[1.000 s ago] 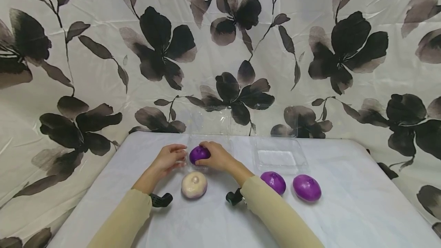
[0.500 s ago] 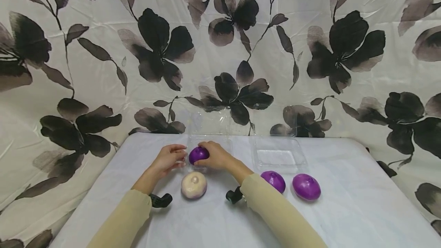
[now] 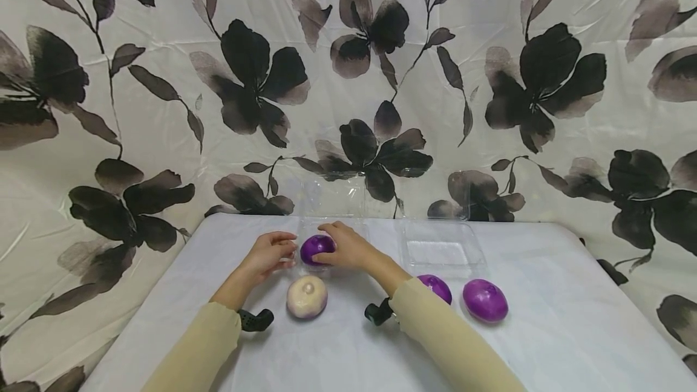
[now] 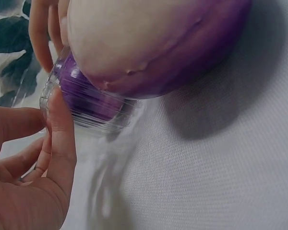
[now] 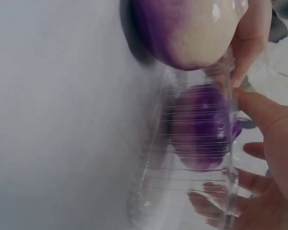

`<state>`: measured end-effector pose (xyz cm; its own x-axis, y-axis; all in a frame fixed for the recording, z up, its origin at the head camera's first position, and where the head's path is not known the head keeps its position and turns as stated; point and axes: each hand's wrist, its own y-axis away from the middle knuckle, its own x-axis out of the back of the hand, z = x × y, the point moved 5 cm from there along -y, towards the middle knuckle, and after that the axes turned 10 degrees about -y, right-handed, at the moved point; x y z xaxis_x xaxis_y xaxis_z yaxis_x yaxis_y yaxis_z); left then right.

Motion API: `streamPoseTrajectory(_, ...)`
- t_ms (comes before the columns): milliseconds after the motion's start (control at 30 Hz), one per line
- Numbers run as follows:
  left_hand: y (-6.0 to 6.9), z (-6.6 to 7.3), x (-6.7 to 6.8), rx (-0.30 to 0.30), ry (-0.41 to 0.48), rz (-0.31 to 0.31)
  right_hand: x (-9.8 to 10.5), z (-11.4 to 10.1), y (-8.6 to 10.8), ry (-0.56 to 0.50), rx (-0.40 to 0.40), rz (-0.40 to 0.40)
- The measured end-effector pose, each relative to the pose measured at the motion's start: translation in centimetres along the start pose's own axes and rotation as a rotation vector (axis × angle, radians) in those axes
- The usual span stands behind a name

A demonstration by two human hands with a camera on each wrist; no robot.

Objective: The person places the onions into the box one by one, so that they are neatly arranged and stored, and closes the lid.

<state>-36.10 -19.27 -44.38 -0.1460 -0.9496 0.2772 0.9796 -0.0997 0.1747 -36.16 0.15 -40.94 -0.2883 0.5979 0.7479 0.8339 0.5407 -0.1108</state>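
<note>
3 purple veg (image 3: 314, 251) (image 3: 437, 287) (image 3: 484, 301), 1 cream-top veg (image 3: 307, 298), 2 clr boxes (image 3: 333, 195) (image 3: 441, 251), 2 hands (image 3: 267, 257) (image 3: 353, 248), 2 cams (image 3: 256, 320) (image 3: 377, 313).

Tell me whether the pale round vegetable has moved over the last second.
No. In the head view, the pale round vegetable keeps its place relative to the empty clear box; no shift shows either way.

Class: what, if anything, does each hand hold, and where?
Right hand: purple vegetable in the clear container, by its right side. Left hand: at that container's edge; grip cannot be told.

Studio-like tabletop (image 3: 572, 343) — floral backdrop (image 3: 327, 95)
</note>
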Motion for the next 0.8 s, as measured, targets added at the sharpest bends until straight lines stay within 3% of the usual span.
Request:
streamPoseTrajectory(400, 0.0, 0.0, 0.1, 0.002, -0.008, 0.001, 1.9, -1.4, 3.3, 0.038, 0.071, 0.002)
streamPoseTrajectory(800, -0.3, -0.3, 0.1, 0.01, -0.009, 0.007, 2.8, -1.3, 6.0, -0.045, 0.146, 0.015)
